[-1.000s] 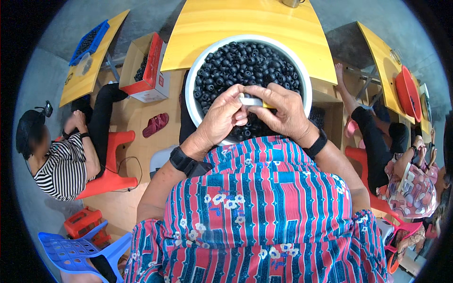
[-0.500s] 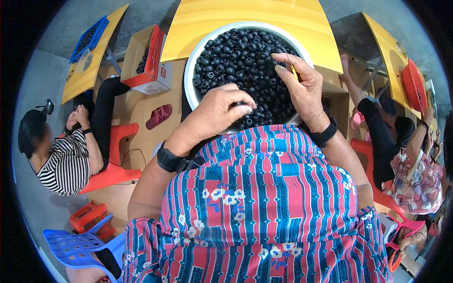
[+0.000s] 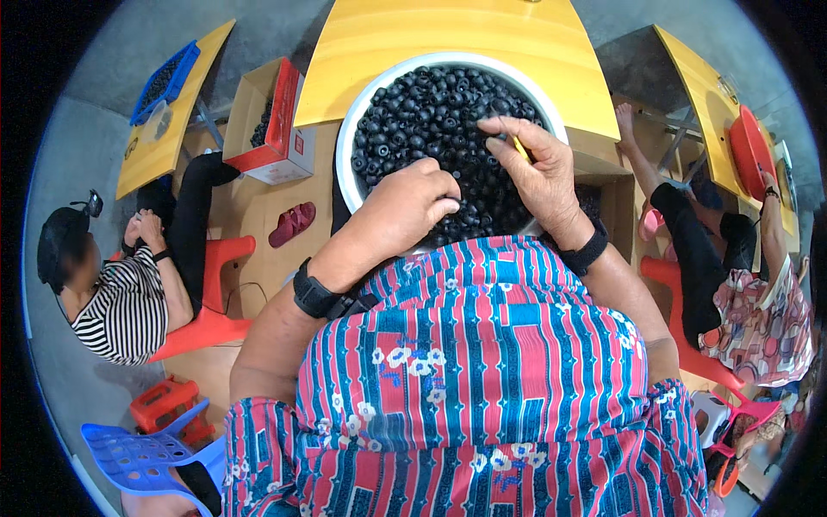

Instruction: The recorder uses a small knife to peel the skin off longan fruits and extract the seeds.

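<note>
A large white-rimmed round basin (image 3: 347, 142) in front of me is heaped with small round black pieces (image 3: 422, 108), many with a hole in one end. My left hand (image 3: 412, 202) is over the near left part of the heap, thumb and forefinger pinched together; a dark spot shows at the fingertips, but I cannot make out whether it is a held piece. Above the right side, my right hand (image 3: 543, 172) grips a thin yellow stick-like tool (image 3: 522, 150) between its fingers. Its thumb and fingertips are blurred, and the tool's far end is hidden.
A yellow table (image 3: 465, 26) stands beyond the basin. Left are an open carton (image 3: 274, 164) with more black pieces, red slippers (image 3: 291, 224) and a seated person in stripes (image 3: 129, 306). Another person (image 3: 749, 319) sits right, near a red basin (image 3: 751, 151). A blue chair (image 3: 138, 448) is behind left.
My right hand has shifted left and a little nearer, showing more of the yellow tool. The left hand's fingers have curled in more. The basin now sits slightly lower in view.
</note>
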Action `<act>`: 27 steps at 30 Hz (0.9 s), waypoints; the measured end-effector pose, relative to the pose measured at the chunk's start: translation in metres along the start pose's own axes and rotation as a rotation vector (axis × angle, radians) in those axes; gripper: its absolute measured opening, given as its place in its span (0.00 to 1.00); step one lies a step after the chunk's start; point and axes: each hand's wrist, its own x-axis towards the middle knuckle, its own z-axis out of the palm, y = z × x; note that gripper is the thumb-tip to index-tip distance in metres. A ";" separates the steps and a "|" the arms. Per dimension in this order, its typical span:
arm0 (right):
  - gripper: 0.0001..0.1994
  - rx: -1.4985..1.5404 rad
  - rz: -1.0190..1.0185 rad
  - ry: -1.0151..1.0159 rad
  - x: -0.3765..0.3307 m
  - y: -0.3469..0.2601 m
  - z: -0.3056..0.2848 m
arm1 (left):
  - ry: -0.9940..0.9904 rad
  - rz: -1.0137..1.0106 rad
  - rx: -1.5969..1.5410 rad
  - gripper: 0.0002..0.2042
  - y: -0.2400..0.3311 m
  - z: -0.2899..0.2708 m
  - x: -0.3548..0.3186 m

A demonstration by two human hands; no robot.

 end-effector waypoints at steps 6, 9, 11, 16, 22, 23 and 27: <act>0.09 -0.038 -0.043 -0.192 0.002 -0.006 -0.002 | 0.176 -0.268 -0.716 0.08 -0.005 0.003 0.008; 0.09 -0.064 -0.012 -0.252 0.003 -0.004 -0.001 | 0.159 -0.377 -1.067 0.10 -0.004 0.007 0.010; 0.10 -0.020 -0.010 -0.240 0.004 -0.002 -0.001 | 0.192 -0.314 -1.083 0.12 -0.007 0.013 0.014; 0.13 -0.067 -0.025 -0.238 0.003 -0.002 -0.001 | 0.206 -0.298 -1.402 0.13 -0.008 0.021 0.017; 0.15 -0.102 -0.046 -0.300 0.005 -0.004 0.001 | 0.173 -0.304 -1.523 0.16 -0.008 0.024 0.016; 0.15 -0.106 -0.076 -0.285 0.004 -0.002 0.002 | 0.175 -0.309 -1.542 0.17 -0.009 0.025 0.016; 0.14 -0.088 -0.125 -0.213 0.003 0.002 0.004 | 0.151 -0.316 -1.584 0.16 -0.004 0.023 0.014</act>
